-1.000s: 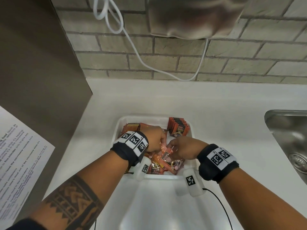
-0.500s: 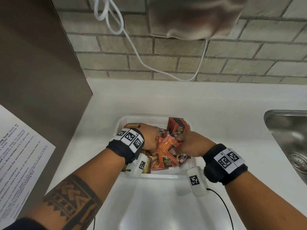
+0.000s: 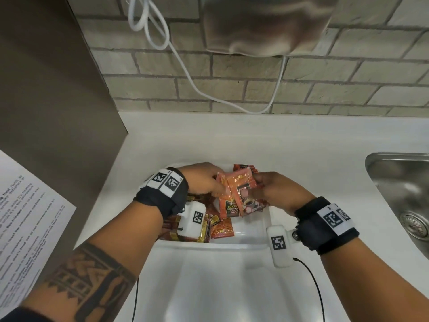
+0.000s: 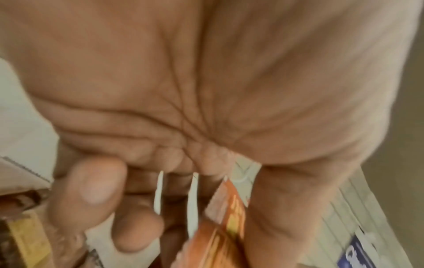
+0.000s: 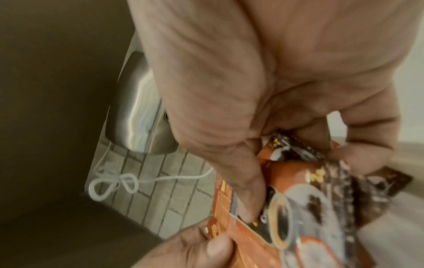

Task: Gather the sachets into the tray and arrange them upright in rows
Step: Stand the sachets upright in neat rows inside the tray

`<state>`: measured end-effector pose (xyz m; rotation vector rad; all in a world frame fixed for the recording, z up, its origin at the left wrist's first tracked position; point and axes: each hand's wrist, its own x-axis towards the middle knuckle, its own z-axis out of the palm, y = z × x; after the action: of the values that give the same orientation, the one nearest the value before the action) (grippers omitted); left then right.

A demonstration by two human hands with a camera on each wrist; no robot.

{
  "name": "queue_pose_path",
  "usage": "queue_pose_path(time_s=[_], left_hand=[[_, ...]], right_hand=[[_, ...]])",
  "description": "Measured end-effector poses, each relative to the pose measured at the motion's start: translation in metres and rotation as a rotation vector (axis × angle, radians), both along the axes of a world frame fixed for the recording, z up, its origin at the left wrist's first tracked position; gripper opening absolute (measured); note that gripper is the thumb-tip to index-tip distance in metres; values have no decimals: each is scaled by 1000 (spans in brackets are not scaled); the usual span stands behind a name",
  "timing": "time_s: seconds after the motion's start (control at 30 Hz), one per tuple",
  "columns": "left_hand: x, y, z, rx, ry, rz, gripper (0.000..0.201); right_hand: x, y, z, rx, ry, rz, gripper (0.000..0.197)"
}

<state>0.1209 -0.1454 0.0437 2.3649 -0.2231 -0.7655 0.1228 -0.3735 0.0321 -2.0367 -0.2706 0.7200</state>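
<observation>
A white tray (image 3: pixel 260 228) sits on the counter with loose orange and brown sachets (image 3: pixel 222 228) heaped in its left part. A row of upright sachets (image 3: pixel 243 167) stands at the tray's far right corner. Both hands hold a bunch of orange coffee sachets (image 3: pixel 239 194) lifted above the tray. My left hand (image 3: pixel 204 180) pinches the bunch's left edge, and my right hand (image 3: pixel 271 189) grips its right side. In the right wrist view the thumb presses on the held sachets (image 5: pixel 298 199). The left wrist view is blurred, with orange sachets (image 4: pixel 220 226) between the fingers.
A steel sink (image 3: pixel 404 196) lies at the right. A printed sheet (image 3: pixel 21 228) hangs on the brown panel at the left. A white cord (image 3: pixel 209 94) and a metal wall unit (image 3: pixel 262 24) are on the brick wall behind. White counter (image 3: pixel 232 135) surrounds the tray.
Both hands have risen out of the tray's near part, lifting a bunch of orange sachets up and toward the far side. The bunch now shows its printed faces.
</observation>
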Motion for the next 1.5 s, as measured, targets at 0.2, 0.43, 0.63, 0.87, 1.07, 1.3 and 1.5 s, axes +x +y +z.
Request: queue_pose_path(time_s=[0.2,0.43,0.63,0.87,1.07,1.3,1.5], left_hand=[[-2,0,-1,-776,206,407,36],[-7,-16,-9,-1172,312,514,49],[-11,-18,-12,-1328,267,513,43],[-14,-10,-17,-1364,164,626,32],[-12,-1,-18,-1252,96,725,21],[-10,14,-15,-1185,53,726,20],[-14,24,-12,-1166,19,701,27]], right_hand=[[5,11,4,388,114,-218,25],[4,46,-7,545,44,-303,29],[4,64,-10,225,-186,-262,45],[0,59,0,259,-232,-367,24],[-1,65,-5,276,-204,-397,24],[2,71,-3,257,-165,-480,20],[1,80,0,248,-171,-502,24]])
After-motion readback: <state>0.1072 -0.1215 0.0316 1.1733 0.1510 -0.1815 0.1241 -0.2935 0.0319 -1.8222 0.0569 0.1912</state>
